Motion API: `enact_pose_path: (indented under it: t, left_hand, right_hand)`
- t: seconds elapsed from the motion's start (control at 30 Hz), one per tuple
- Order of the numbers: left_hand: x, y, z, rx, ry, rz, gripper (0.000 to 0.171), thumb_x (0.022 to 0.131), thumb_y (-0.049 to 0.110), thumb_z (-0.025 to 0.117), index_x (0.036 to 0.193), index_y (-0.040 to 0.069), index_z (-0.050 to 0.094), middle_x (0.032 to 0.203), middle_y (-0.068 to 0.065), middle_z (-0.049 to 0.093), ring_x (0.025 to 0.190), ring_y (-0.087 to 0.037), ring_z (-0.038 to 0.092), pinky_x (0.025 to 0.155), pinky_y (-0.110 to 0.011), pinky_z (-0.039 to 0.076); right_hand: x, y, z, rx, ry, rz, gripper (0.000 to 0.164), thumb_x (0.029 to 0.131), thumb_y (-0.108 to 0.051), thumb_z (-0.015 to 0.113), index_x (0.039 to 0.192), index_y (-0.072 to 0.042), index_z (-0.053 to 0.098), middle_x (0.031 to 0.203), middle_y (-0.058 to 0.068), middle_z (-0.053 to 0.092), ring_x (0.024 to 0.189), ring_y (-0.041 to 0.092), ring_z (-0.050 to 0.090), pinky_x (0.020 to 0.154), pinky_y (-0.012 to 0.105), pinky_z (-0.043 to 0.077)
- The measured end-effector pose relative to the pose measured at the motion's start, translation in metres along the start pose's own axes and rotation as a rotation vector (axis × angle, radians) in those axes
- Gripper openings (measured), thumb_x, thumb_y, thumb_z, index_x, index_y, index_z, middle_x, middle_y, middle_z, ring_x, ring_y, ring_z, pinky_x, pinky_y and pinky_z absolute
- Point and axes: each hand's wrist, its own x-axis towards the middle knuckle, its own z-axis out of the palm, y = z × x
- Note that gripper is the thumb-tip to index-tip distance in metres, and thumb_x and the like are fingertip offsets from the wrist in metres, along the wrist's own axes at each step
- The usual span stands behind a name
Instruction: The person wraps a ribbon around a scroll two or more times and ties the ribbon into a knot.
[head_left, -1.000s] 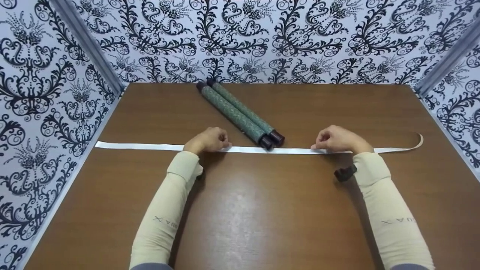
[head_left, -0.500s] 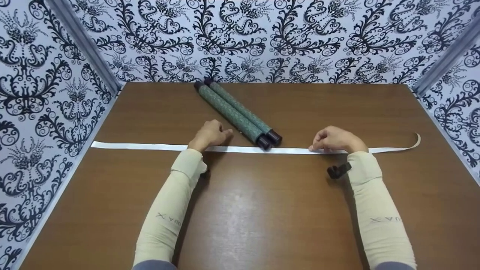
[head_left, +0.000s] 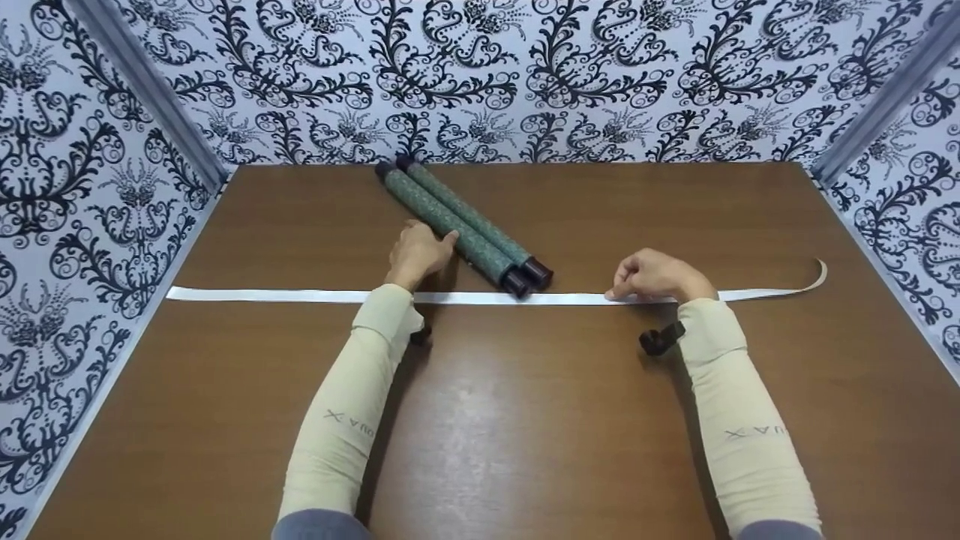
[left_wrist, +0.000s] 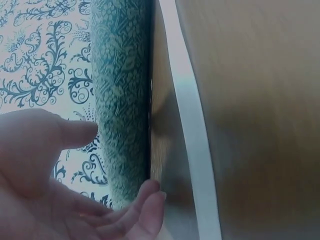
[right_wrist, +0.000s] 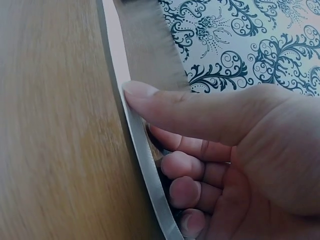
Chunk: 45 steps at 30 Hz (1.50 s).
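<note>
A long white ribbon point(head_left: 300, 295) runs across the brown table, its right end curling up. My right hand point(head_left: 652, 276) pinches it; in the right wrist view the thumb point(right_wrist: 165, 105) presses on the ribbon point(right_wrist: 142, 142) and the other fingers curl behind. Two green patterned rolls with dark end caps lie side by side at a slant, the nearer roll point(head_left: 427, 206) and the farther roll point(head_left: 480, 223). Beside the nearer one is my left hand point(head_left: 420, 251), thumb and fingers spread apart. The left wrist view shows thumb and fingertips right at the green roll point(left_wrist: 122, 75).
Patterned black-and-white walls point(head_left: 480, 75) enclose the back and both sides of the table point(head_left: 480, 420). The rolls' near ends reach the ribbon, and their far ends lie near the back wall. A black device point(head_left: 661, 341) sits at the right wrist.
My left hand has let go of the ribbon and moved forward to the nearer roll, its fingers spreading. My right hand keeps its pinch on the ribbon. The head view has shifted slightly.
</note>
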Motion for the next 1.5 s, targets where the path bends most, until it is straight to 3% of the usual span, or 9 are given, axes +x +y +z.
enact_pose_path:
  t: [0.1, 0.2, 0.43, 0.67, 0.83, 1.07, 1.3, 1.5]
  left_hand:
    - [0.004, 0.006, 0.004, -0.023, 0.018, -0.034, 0.097, 0.095, 0.057, 0.052, 0.152, -0.012, 0.013, 0.152, -0.028, 0.034, 0.133, -0.044, 0.044, 0.109, -0.053, 0.037]
    - [0.008, 0.012, 0.008, -0.044, 0.042, -0.07, 0.104, 0.093, 0.06, 0.054, 0.153, -0.011, 0.007, 0.154, -0.027, 0.031, 0.135, -0.043, 0.043, 0.11, -0.052, 0.035]
    - [0.015, 0.029, 0.015, -0.051, 0.109, -0.141, 0.117, 0.087, 0.065, 0.059, 0.152, -0.013, 0.001, 0.15, -0.027, 0.035, 0.13, -0.039, 0.049, 0.105, -0.048, 0.041]
    - [0.022, 0.047, 0.022, -0.058, 0.112, -0.185, 0.121, 0.086, 0.066, 0.061, 0.152, -0.012, -0.004, 0.154, -0.029, 0.027, 0.128, -0.039, 0.05, 0.101, -0.048, 0.044]
    - [0.026, 0.051, 0.028, -0.036, 0.133, -0.225, 0.121, 0.085, 0.066, 0.061, 0.152, -0.013, -0.002, 0.147, -0.03, 0.03, 0.115, -0.037, 0.057, 0.095, -0.045, 0.048]
    - [0.028, 0.057, 0.037, -0.07, 0.123, -0.233, 0.124, 0.085, 0.066, 0.062, 0.151, -0.011, -0.01, 0.146, -0.032, 0.025, 0.108, -0.034, 0.057, 0.09, -0.043, 0.051]
    - [0.03, 0.063, 0.045, -0.001, 0.14, -0.247, 0.126, 0.085, 0.074, 0.053, 0.15, -0.012, -0.012, 0.14, -0.033, 0.027, 0.102, -0.029, 0.057, 0.08, -0.039, 0.054]
    - [0.03, 0.066, 0.048, 0.018, 0.159, -0.275, 0.132, 0.08, 0.076, 0.058, 0.151, -0.01, -0.012, 0.141, -0.031, 0.027, 0.1, -0.027, 0.058, 0.077, -0.036, 0.055]
  right_hand:
    - [0.001, 0.0, 0.001, -0.001, 0.007, -0.007, 0.022, 0.084, -0.026, 0.078, 0.081, -0.008, 0.067, 0.072, -0.006, 0.058, 0.069, 0.013, 0.05, 0.064, 0.028, 0.04]
    - [0.002, 0.0, 0.001, -0.009, 0.019, -0.016, 0.021, 0.084, -0.025, 0.078, 0.079, -0.008, 0.067, 0.072, -0.007, 0.059, 0.072, 0.013, 0.05, 0.069, 0.028, 0.04]
    - [0.001, 0.001, 0.001, -0.012, 0.025, -0.026, 0.02, 0.084, -0.023, 0.078, 0.079, -0.007, 0.067, 0.073, -0.006, 0.061, 0.076, 0.014, 0.052, 0.073, 0.029, 0.039]
    - [-0.001, 0.002, 0.001, -0.003, 0.028, -0.001, 0.02, 0.084, -0.024, 0.079, 0.08, -0.008, 0.067, 0.074, -0.005, 0.06, 0.075, 0.015, 0.052, 0.073, 0.031, 0.04]
    - [-0.001, 0.002, 0.001, 0.016, 0.025, 0.009, 0.019, 0.084, -0.023, 0.078, 0.081, -0.007, 0.067, 0.076, -0.004, 0.061, 0.075, 0.016, 0.052, 0.072, 0.031, 0.04]
    - [0.0, 0.001, 0.002, 0.015, 0.021, 0.012, 0.021, 0.084, -0.026, 0.078, 0.082, -0.009, 0.067, 0.075, -0.005, 0.059, 0.075, 0.015, 0.052, 0.071, 0.03, 0.04]
    - [-0.003, 0.0, 0.002, 0.037, 0.024, 0.014, 0.022, 0.085, -0.025, 0.078, 0.082, -0.007, 0.065, 0.075, -0.004, 0.058, 0.072, 0.015, 0.049, 0.067, 0.03, 0.039]
    - [-0.004, -0.001, 0.002, 0.04, 0.021, 0.014, 0.022, 0.085, -0.025, 0.078, 0.082, -0.007, 0.066, 0.075, -0.004, 0.058, 0.072, 0.015, 0.05, 0.066, 0.03, 0.04]
